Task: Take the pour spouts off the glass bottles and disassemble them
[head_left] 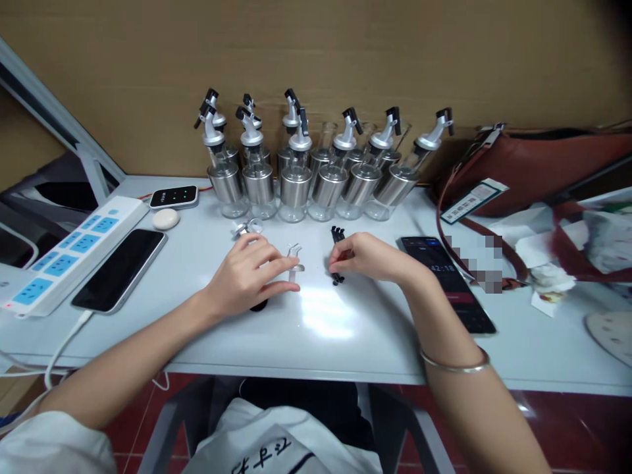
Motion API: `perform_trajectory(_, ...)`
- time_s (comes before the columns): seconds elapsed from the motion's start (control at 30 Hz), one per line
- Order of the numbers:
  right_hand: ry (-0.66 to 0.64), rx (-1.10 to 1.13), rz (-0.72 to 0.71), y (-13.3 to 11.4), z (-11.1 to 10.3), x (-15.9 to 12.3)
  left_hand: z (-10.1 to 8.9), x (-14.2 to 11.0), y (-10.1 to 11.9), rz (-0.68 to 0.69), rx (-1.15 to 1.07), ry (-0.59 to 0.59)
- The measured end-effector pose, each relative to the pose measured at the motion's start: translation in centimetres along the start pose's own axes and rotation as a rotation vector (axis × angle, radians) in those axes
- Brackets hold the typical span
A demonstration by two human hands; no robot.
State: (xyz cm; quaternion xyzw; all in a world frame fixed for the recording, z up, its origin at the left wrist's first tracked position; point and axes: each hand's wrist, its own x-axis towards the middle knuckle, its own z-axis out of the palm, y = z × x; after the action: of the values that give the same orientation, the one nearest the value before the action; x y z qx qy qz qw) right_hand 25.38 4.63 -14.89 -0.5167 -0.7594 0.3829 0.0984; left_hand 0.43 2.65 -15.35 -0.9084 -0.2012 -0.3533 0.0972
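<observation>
My left hand (pixel 249 273) pinches a pale, translucent pourer spout (pixel 295 264) upright between thumb and forefinger, above the table. My right hand (pixel 365 255) has its thumb and fingertips closed at a short row of small black flip caps (pixel 338 234) lying on the tabletop; the fingers partly hide them. Just beyond my left hand lies a small cluster of clear and silvery spout parts (pixel 241 228). A round black piece (pixel 259 305) shows partly from under that hand.
Glass-and-steel oil bottles (pixel 295 187) stand along the back, many topped with silver spouts and black caps; several behind have bare necks. A power strip (pixel 74 253) and phone (pixel 121 270) lie left. Another phone (pixel 447 283) and a brown bag (pixel 543 168) are right.
</observation>
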Motion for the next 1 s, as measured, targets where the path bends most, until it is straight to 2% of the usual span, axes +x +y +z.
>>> perform_trajectory(0.17, 0.145, -0.035, -0.042, -0.5, 0.1, 0.1, 0.0, 0.0, -0.1, 0.000, -0.010, -0.019)
perform_trajectory(0.4, 0.043, -0.062, 0.090, 0.4, -0.5, -0.6, 0.0, 0.0, -0.4, -0.026, -0.008, -0.033)
perform_trajectory(0.57, 0.183, -0.050, -0.019, 0.3, -0.5, -0.5, -0.1, 0.0, -0.2, -0.015, -0.030, -0.029)
perform_trajectory(0.63, 0.231, 0.062, -0.094, -0.3, -0.5, -0.5, -0.1, 0.0, 0.0, -0.007, -0.036, -0.026)
perform_trajectory(0.77, 0.267, 0.447, -0.210, -2.0, -0.1, -0.6, -0.2, 0.0, 0.1, -0.005, -0.046, -0.032)
perform_trajectory(0.87, 0.222, 0.691, -0.275, -2.9, 0.8, -0.6, -0.1, -0.1, 0.0, 0.005, -0.045, -0.027)
perform_trajectory(1.0, 0.158, 0.867, -0.302, -3.3, 1.8, -0.2, 0.0, -0.2, -0.1, -0.015, -0.042, -0.030)
